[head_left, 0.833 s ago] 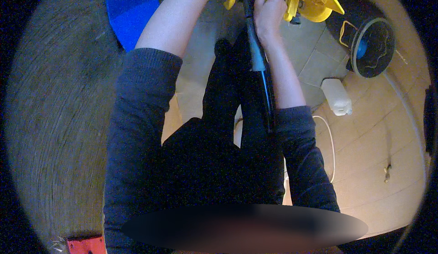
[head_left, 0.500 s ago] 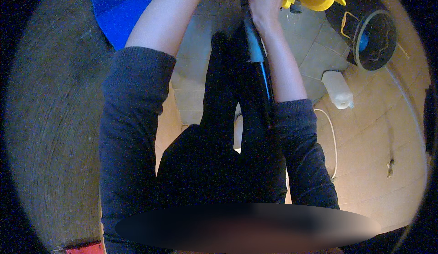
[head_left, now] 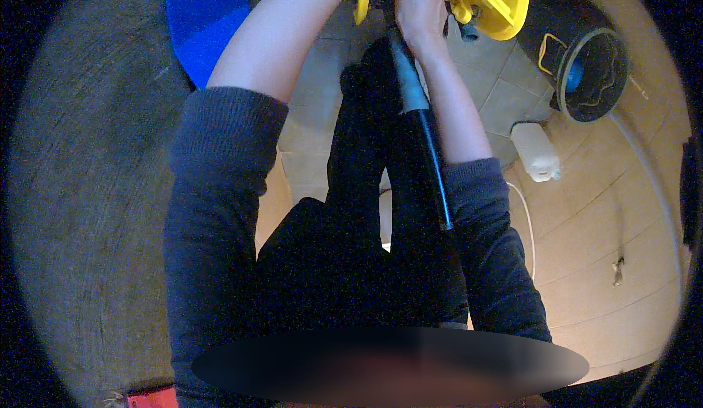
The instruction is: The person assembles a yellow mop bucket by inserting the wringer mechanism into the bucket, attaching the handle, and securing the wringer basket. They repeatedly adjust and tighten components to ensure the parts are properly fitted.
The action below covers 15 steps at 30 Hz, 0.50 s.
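R hand showing curled fingers at yellow plastic part, hold unclear; L hand lying off-frame, fingers unk. Part prob. handling stiff, light; rim offering grip.

Compared with the earlier views, the yellow object at the upper edge is turned: its pointed corner, upper right, gives way to a broad panel with a rounded corner. The dark tube ends lower and farther right of centre. The red block, lower left, appears farther right.
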Tool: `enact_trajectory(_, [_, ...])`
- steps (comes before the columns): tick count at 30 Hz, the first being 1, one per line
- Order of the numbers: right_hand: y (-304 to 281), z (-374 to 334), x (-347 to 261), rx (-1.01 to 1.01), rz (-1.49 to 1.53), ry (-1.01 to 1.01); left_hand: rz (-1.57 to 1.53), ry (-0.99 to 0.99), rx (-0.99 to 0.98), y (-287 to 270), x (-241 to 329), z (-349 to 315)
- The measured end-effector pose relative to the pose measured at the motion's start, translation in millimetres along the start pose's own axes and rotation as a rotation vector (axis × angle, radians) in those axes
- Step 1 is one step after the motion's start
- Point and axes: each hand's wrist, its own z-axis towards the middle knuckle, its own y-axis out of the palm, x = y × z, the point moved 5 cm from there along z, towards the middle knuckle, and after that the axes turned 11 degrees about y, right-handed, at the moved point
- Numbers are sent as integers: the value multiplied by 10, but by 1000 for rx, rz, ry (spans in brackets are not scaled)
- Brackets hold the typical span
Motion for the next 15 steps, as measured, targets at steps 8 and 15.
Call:
enact_trajectory(8, [98, 261, 1, -115, -16, 90, -29, -76, -440, 427, -314, 162])
enact_trajectory(15, [474, 491, 122, -163, -101, 74, -161, -141, -666, 352, -430, 234])
